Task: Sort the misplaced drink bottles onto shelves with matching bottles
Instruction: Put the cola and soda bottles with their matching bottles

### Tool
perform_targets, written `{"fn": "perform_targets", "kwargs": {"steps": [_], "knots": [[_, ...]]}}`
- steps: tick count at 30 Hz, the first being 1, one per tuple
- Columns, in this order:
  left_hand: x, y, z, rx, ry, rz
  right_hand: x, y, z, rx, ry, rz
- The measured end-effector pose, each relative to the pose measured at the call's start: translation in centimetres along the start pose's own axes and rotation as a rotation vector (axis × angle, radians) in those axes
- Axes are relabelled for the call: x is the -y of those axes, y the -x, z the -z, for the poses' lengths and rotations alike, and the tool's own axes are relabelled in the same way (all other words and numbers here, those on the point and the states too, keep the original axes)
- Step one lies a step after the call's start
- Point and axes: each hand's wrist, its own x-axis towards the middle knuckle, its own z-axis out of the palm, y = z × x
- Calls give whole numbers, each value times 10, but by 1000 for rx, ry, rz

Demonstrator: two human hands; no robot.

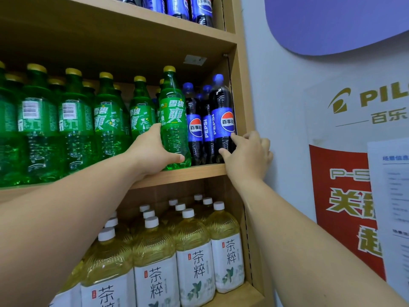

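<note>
left grip (152, 151) wrapped round the front sprite bottle (173, 120), steadying it. right grip (247, 158) pinches the front pepsi bottle (222, 120) with thumb and forefinger, right end of the middle shelf (199, 171) (wrong row). wrap more fingers before lifting it to the top pepsi row (199, 9).

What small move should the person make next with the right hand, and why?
Probably close the right hand round the dark, blue-labelled plastic cola bottle its thumb and forefinger touch, and lift it out. It stands at the end of a shelf of green plastic soda bottles, while matching cola bottles line the shelf above.
</note>
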Motion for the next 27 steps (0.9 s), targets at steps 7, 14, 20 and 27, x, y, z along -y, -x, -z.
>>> {"fn": "perform_targets", "kwargs": {"steps": [7,14,20,27], "knots": [[-5,10,3,-67,-73,-23,4,14,5,34,-81,7],[20,89,35,-273,-349,-239,49,86,16,36,-308,145],[106,200,97,-288,-530,-223,112,189,9,258,-524,229],[206,315,176,-168,-671,35,225,326,-10,601,-800,273]]}}
